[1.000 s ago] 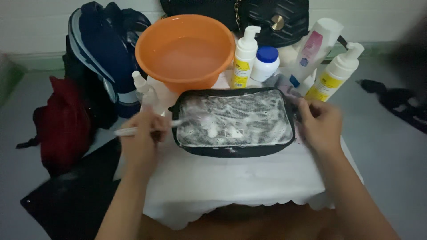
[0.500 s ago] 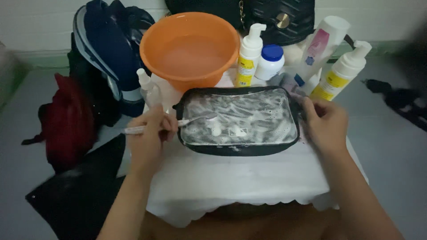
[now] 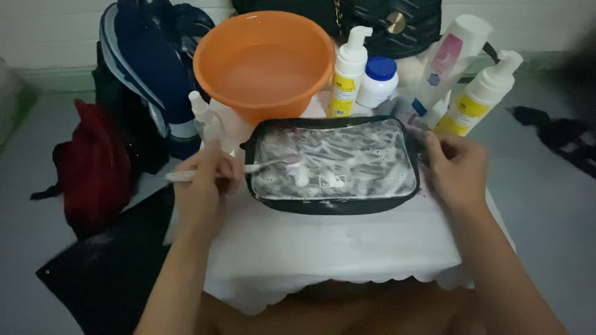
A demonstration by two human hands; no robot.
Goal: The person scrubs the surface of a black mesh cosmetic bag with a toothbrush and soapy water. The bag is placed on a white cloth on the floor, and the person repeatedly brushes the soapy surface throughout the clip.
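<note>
The scrubbing step seems in hand: the left hand has its fingers clamped on a white toothbrush, bristles on the foamy black pouch at frame centre. The right hand grips the pouch's right edge. Next, I judge, the unscrubbed foam needs even strokes.

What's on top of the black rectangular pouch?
White foam covers the black rectangular pouch; the white toothbrush in the left hand rests on it. The surface beneath the foam is mostly hidden.

An orange basin and pump bottles stand on the white cloth, backpack behind
</note>
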